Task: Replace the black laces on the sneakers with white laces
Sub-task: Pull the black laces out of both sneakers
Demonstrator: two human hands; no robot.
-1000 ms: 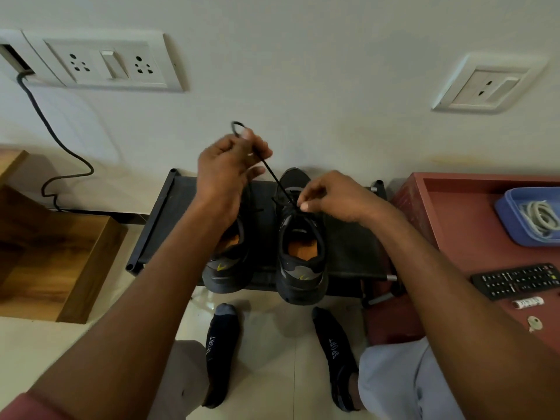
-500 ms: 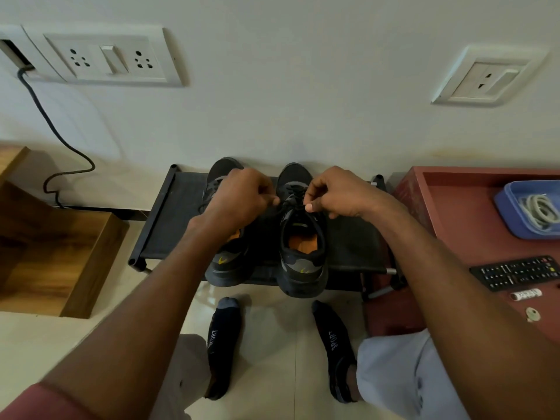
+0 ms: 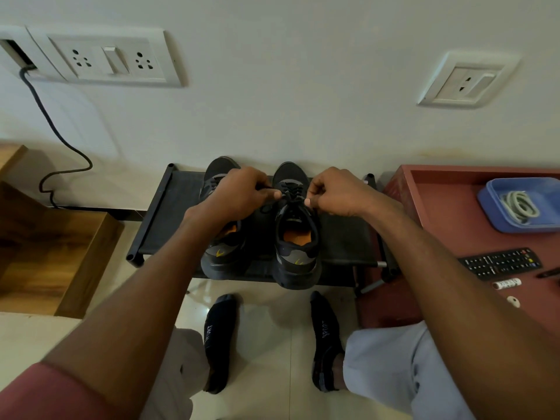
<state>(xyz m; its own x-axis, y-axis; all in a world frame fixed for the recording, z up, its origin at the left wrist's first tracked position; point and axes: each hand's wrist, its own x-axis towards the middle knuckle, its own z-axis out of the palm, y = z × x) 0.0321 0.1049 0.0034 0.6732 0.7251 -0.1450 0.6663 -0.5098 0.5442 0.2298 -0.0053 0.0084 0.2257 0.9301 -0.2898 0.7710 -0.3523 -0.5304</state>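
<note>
Two dark grey sneakers with orange insoles stand side by side on a low black rack [image 3: 169, 219]. The right sneaker [image 3: 298, 237] still carries its black lace [image 3: 291, 190] across the eyelets. My left hand [image 3: 239, 195] pinches the lace at the shoe's left side, and my right hand [image 3: 336, 194] pinches it at the right side. My left forearm covers much of the left sneaker [image 3: 222, 253]. White laces [image 3: 519, 206] lie coiled in a blue tray [image 3: 497, 219] on the red table at the right.
The red table [image 3: 439, 207] also bears a black remote [image 3: 501, 263], a small white tube and a small round thing. A wooden box [image 3: 51, 253] stands at the left. A black cable [image 3: 57, 131] hangs from the wall socket. My socked feet rest on the tiled floor below the rack.
My left hand, which held a lace end raised high a second ago, has come down to the right sneaker's eyelets. Both hands now pinch the lace low over the shoe.
</note>
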